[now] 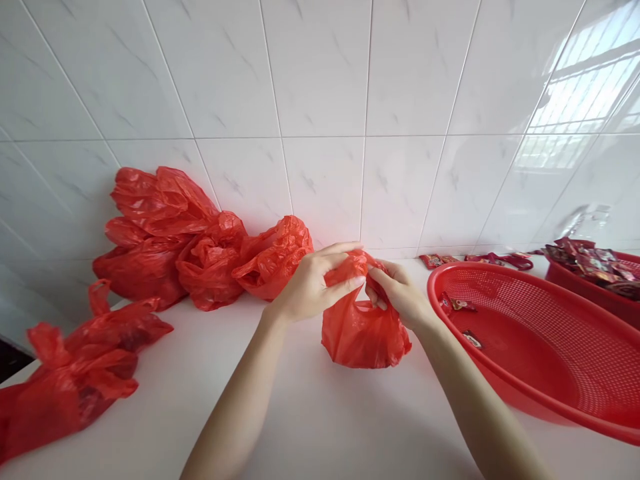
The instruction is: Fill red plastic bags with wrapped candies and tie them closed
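Note:
Both hands grip the top of a red plastic bag [367, 337] in the middle of the white table. My left hand [317, 280] is closed on the gathered upper part, its fingers pointing right. On the other side, my right hand [400, 293] pinches the bag's handle area. The bag's lower part hangs down at table level, bulging a little; what is inside cannot be seen. The two hands nearly meet at the top of the bag.
Several filled red bags [210, 260] lean against the tiled wall at the left, and knotted red bags [75, 373] lie nearer. To the right stands a red perforated basket [520, 347] with a few small packets. Behind it, another red basket [590, 267] holds many packets.

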{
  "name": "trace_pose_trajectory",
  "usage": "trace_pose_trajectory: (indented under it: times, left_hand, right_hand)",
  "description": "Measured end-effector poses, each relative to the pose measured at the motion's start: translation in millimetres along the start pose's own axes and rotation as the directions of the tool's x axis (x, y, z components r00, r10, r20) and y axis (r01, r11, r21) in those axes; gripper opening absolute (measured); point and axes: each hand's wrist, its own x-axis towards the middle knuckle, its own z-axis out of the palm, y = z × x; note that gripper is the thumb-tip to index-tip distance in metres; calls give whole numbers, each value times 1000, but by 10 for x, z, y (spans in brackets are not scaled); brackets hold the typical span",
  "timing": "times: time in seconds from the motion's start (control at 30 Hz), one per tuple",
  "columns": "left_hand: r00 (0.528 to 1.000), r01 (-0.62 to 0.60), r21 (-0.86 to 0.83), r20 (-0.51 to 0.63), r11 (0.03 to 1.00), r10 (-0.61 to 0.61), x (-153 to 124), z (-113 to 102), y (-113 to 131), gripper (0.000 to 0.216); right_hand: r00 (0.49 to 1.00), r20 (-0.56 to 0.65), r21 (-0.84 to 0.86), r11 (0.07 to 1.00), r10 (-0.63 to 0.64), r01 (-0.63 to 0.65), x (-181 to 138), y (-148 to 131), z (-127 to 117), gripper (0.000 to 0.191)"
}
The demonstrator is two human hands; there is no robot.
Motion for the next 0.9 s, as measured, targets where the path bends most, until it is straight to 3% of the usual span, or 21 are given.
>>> trace_pose_trajectory:
  times: [0.17, 0.43, 0.6, 0.8, 0.9]
  left_hand:
    - [993, 99, 112, 56, 989, -106, 22, 64, 5, 26]
    - [981, 194, 131, -35, 972, -191, 28, 86, -17, 28]
    - [959, 272, 93, 52, 958, -278, 32, 87, 0, 25]
    - [909, 394, 26, 135, 919, -393, 34, 45, -82, 17]
    - [862, 456, 25, 236, 889, -449, 39, 33, -144, 21]
  right_hand:
    - [997, 69, -71, 997, 25, -21, -33, -32, -11, 27]
    - [984, 178, -270, 960, -25, 74, -87, -119, -54, 18]
    - [981, 166, -448, 878, -104, 169, -107, -70, -51, 18]
    - [932, 158, -611, 710, -325, 351, -113, -52, -40, 16]
    - [914, 207, -613, 682, -348, 399, -120, -41, -21, 30]
